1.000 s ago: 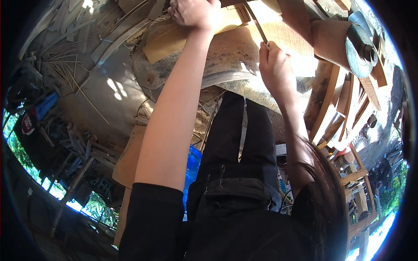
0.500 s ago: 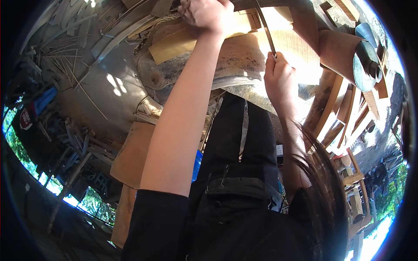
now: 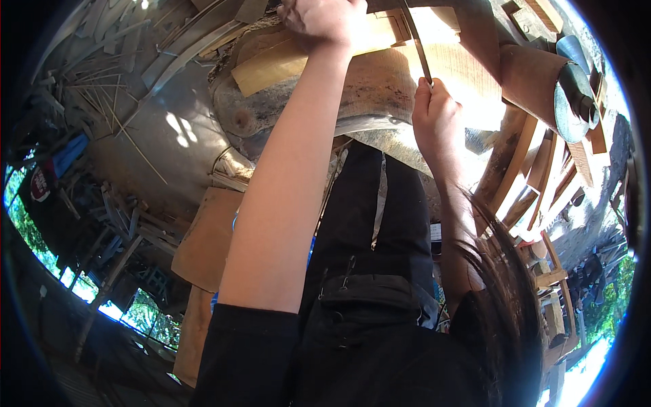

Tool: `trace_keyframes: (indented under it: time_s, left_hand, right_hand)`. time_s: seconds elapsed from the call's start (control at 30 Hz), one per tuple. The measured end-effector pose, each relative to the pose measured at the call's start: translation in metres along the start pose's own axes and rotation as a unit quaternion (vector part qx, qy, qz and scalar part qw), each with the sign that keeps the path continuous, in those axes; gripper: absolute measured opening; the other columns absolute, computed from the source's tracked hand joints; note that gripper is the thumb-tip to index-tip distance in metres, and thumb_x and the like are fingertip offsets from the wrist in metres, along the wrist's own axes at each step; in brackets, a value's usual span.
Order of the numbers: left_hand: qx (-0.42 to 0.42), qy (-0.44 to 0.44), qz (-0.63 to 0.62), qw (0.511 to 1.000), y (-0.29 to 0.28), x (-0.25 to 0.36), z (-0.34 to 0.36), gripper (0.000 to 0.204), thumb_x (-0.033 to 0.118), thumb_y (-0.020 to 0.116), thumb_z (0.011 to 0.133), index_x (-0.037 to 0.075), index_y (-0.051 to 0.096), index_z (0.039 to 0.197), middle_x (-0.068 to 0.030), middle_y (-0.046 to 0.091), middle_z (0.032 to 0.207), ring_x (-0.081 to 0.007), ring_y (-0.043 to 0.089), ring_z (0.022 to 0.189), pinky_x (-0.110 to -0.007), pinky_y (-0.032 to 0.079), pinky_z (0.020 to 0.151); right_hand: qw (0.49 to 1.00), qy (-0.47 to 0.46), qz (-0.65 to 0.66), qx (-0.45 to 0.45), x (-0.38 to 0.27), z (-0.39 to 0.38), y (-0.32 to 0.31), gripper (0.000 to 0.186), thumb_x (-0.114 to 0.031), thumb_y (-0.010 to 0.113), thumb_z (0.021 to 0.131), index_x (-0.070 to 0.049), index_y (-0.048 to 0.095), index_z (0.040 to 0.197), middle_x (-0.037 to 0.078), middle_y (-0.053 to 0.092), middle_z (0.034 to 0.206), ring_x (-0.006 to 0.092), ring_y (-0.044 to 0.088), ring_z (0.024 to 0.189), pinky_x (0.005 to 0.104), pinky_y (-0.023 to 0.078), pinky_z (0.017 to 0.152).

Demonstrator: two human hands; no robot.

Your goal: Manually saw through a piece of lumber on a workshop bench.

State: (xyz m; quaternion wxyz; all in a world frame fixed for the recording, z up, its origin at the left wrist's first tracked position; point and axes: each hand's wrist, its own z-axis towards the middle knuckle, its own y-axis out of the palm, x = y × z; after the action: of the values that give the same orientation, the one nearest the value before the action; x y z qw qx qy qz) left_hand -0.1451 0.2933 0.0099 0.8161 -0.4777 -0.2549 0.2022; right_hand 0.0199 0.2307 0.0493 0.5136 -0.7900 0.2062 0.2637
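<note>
My left hand [image 3: 324, 24] is at the top edge of the view, its fingers curled over a pale wooden piece [image 3: 271, 68]. The fingertips are partly cut off or hidden. My right hand [image 3: 437, 115] is closed around the near end of a long, thin, dark blade-like tool [image 3: 417, 42]. Its grip is hidden in the fist, and its far end runs out of view at the top. The blade crosses over the pale piece beside a notch-like outline. Beneath lies a thick, broad wooden slab [image 3: 373, 88], sunlit and overexposed on its right side.
At the right lies a brown roll with a green-grey end [image 3: 573, 98], near several curved wooden strips [image 3: 522, 163]. Scrap wood and thin sticks [image 3: 115, 102] litter the left. A brown board [image 3: 207, 237] stands beside my left forearm. A wooden frame [image 3: 556, 292] is at the lower right.
My right hand and the blade have shifted slightly up and to the right. My left forearm has moved a little to the right, with its hand still over the pale wood.
</note>
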Motion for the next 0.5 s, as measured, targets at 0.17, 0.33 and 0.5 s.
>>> trace_keyframes:
  time_s: [0.17,0.33,0.5]
  left_hand:
    - [0.002,-0.006,0.005,1.000,-0.002,-0.001,0.003,0.015,0.017,0.057,0.066,0.002,0.059,0.068,-0.0160,0.057,0.076,-0.0322,0.056,0.077,-0.044,0.045,0.070]
    - [0.021,0.004,0.006,1.000,-0.002,-0.003,0.005,0.015,0.017,0.057,0.066,0.002,0.059,0.067,-0.0158,0.057,0.075,-0.0323,0.056,0.076,-0.044,0.046,0.069]
    - [0.035,0.005,0.018,0.999,-0.005,-0.006,0.009,0.014,0.017,0.057,0.065,0.003,0.058,0.066,-0.0153,0.057,0.076,-0.0319,0.057,0.076,-0.043,0.046,0.067]
  right_hand:
    - [1.000,-0.009,0.004,0.009,-0.002,0.000,0.004,0.029,-0.021,0.044,0.091,0.002,0.054,0.077,0.017,0.056,0.056,0.0288,0.059,0.051,0.0369,0.044,0.048]
    - [1.000,-0.011,-0.007,0.004,-0.006,0.000,0.000,0.029,-0.021,0.043,0.092,0.001,0.053,0.076,0.017,0.055,0.055,0.0300,0.059,0.051,0.0375,0.044,0.049]
    - [1.000,-0.022,-0.004,-0.001,-0.012,-0.001,-0.003,0.030,-0.022,0.041,0.092,0.001,0.053,0.077,0.018,0.054,0.054,0.0312,0.058,0.050,0.0390,0.045,0.049]
